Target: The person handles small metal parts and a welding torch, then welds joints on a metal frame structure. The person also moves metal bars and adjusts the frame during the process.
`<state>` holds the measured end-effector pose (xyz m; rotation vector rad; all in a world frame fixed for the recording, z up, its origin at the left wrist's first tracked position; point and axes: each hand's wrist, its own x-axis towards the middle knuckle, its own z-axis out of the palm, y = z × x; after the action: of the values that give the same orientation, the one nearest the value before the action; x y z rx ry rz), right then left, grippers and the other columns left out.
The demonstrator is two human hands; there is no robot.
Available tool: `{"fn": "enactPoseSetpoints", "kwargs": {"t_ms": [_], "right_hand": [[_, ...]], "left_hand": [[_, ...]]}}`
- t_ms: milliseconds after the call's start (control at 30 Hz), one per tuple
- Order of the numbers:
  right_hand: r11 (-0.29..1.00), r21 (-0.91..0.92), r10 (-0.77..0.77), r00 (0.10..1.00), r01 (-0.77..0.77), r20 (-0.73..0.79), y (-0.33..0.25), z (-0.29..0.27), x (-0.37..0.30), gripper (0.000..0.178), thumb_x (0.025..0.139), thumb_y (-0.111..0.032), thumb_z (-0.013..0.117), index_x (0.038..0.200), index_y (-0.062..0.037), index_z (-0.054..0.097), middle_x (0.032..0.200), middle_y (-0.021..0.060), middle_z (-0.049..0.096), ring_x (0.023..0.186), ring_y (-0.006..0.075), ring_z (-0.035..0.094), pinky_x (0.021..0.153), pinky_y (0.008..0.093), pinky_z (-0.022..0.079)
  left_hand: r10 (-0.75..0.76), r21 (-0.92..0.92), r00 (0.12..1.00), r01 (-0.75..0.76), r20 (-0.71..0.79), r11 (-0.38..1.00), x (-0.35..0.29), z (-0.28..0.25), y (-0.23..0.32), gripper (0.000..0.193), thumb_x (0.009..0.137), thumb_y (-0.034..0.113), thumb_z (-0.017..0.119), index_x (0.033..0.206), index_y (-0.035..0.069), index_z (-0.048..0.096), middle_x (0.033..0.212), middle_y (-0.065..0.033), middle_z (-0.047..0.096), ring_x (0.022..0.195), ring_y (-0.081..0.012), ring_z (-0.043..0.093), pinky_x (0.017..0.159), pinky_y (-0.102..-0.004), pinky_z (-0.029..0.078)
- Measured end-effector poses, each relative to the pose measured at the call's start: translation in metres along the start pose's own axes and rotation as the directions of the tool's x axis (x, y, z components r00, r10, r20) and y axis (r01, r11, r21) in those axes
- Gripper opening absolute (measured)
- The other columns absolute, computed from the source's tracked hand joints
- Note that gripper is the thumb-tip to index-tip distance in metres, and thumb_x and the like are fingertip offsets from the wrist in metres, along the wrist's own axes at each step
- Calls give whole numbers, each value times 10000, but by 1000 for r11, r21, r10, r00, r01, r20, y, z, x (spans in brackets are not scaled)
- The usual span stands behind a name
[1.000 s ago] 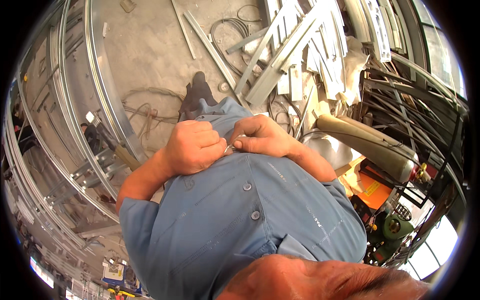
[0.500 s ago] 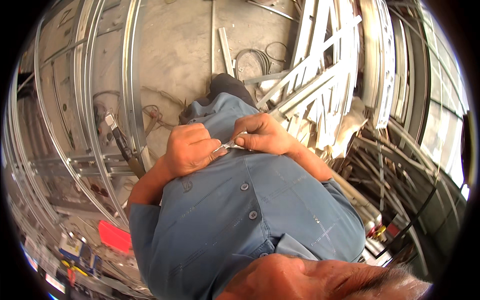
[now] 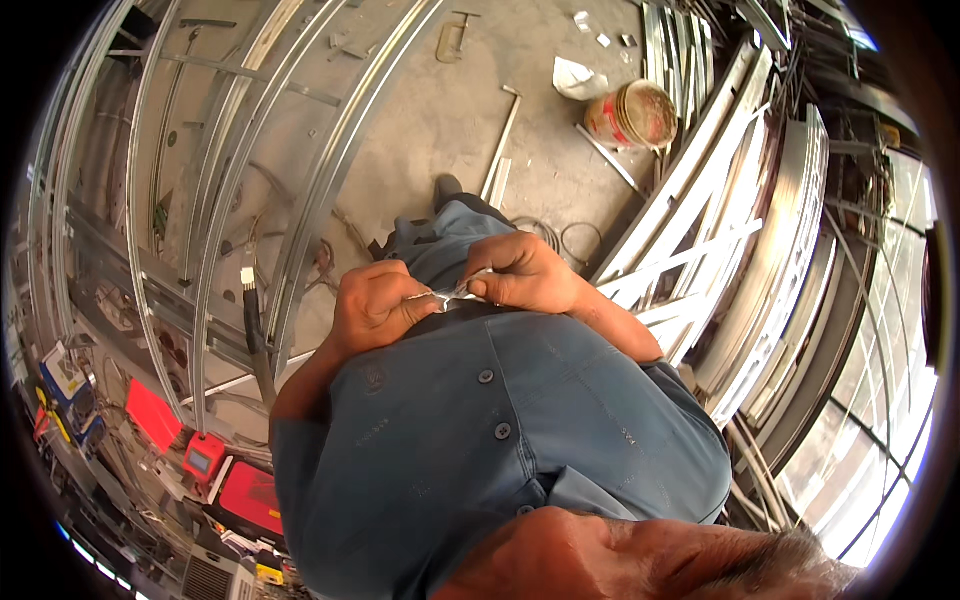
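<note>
Long metal rails [image 3: 338,130] are ranged at left, a blue shirt [image 3: 430,410] is worn near, a bucket [image 3: 604,118] is set far right. By left hand [image 3: 374,305] and right hand [image 3: 528,274] — thumbs against fingers — a small silvery piece [image 3: 446,299] is pinched between, just by the shirt.

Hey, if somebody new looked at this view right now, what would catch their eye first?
Probably the small silvery piece pinched between the left hand and right hand, in front of the blue shirt at the picture's centre. Next, perhaps, the gleaming long metal bars heaped at the right, with a stained bucket on the floor near them. Bright red pieces stand out at lower left.
</note>
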<state>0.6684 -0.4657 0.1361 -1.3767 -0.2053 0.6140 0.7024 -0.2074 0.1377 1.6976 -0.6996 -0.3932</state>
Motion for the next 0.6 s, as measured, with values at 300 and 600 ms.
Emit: {"fn": "enactPoseSetpoints", "kwargs": {"t_ms": [300,600], "right_hand": [[899,-417,-143,990,135,11,-50,-69,75,134,848,-116,709,962,-54,741,835,105,662,761,285,659,660,383,518],[818,-562,-130,991,123,28,-80,-82,150,132,826,-153,751,944,-92,752,820,81,655,738,284,670,640,387,536]], "left_hand": [[-106,159,992,116,-66,981,99,-26,7,254,763,244,850,770,51,685,709,-75,611,594,-264,603,525,-380,455],[-145,421,989,127,12,898,144,-87,-3,253,779,252,784,703,63,634,688,-68,570,613,-281,608,539,-413,479]]}}
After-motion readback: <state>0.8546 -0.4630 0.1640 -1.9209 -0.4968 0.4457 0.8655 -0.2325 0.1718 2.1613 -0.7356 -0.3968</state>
